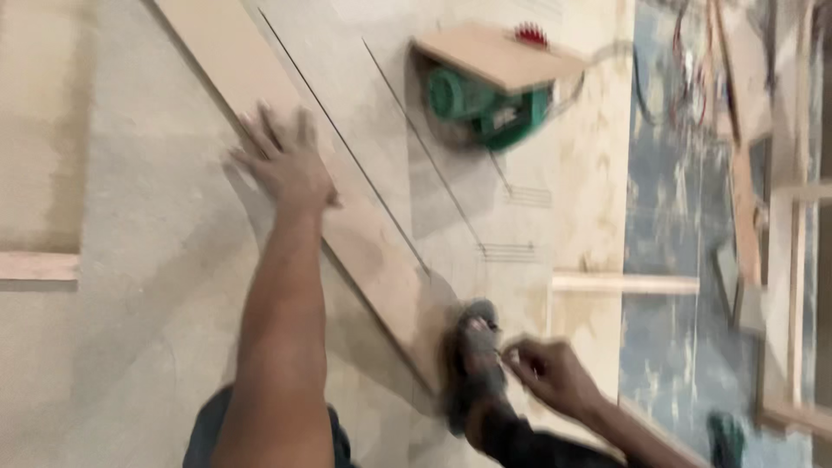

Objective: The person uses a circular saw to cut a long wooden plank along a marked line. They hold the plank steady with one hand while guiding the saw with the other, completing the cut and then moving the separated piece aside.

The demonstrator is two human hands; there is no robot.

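Note:
My left hand [286,160] lies flat, fingers spread, on a long light-brown wooden strip [364,225] that runs diagonally across a large grey board [147,260]. My right hand [548,373] is at the lower right with its fingers pinched together beside a foot [477,360] that rests on the near end of the strip. Motion blur hides whether the right hand holds something small.
A green circular saw [485,100] fixed under a small wooden plate, red blade showing, lies on the board at the top. Thin pencil lines cross the board. Wooden battens [624,283] and frames lie on the blue-grey floor [667,217] at the right.

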